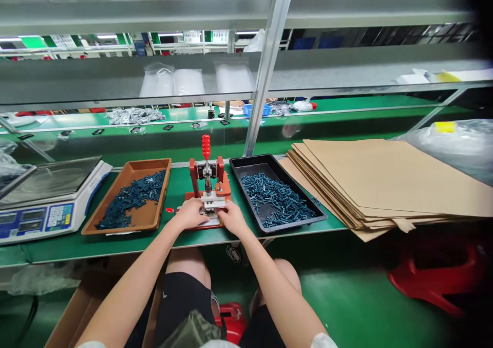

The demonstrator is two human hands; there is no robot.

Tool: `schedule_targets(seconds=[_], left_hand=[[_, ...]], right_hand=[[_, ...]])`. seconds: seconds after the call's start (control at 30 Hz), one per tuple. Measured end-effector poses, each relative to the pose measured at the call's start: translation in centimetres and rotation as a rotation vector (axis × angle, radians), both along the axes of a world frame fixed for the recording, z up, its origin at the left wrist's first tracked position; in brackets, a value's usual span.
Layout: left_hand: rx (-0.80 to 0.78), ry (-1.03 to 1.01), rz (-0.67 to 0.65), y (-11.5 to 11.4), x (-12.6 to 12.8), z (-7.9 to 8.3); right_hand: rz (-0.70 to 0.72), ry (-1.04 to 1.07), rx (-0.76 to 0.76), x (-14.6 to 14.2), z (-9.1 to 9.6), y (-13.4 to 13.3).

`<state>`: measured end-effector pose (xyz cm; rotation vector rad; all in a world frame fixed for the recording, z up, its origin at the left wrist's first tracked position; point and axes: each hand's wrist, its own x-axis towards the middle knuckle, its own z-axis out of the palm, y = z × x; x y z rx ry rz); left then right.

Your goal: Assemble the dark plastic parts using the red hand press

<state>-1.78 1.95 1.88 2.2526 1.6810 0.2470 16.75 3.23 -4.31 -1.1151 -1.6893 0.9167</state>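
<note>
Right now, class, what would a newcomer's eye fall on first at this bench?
The red-handled hand press at centre stands out, with the left hand and right hand at its base. Dark blue parts lie in a brown tray to its left and a black tray to its right. Cardboard sheets stack further right.

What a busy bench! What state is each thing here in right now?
Left hand: on the press's lower end, fingers curled
Right hand: on the press's lower end, beside the left hand
Red hand press: handle standing upright
Brown tray: holding loose dark blue parts
Black tray: holding a loose pile of blue parts
Digital scale: readout unreadable
Cardboard sheets: stacked flat, edges uneven
</note>
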Motion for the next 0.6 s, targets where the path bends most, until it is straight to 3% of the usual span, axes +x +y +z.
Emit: schedule_targets(seconds=[0.13,0.33,0.6], left_hand=[[0.017,-0.019,0.004,0.1,-0.3,-0.4],[0.062,-0.05,0.006,-0.4,-0.2,-0.6],[0.071,-0.084,-0.002,-0.7,-0.3,-0.8]], right_hand=[[0.071,0.026,-0.015,-1.1,0.1,0.4],[0.07,-0.089,0.139,-0.5,-0.4,0.2],[0.095,-0.044,0.06,-0.3,-1.1,0.8]])
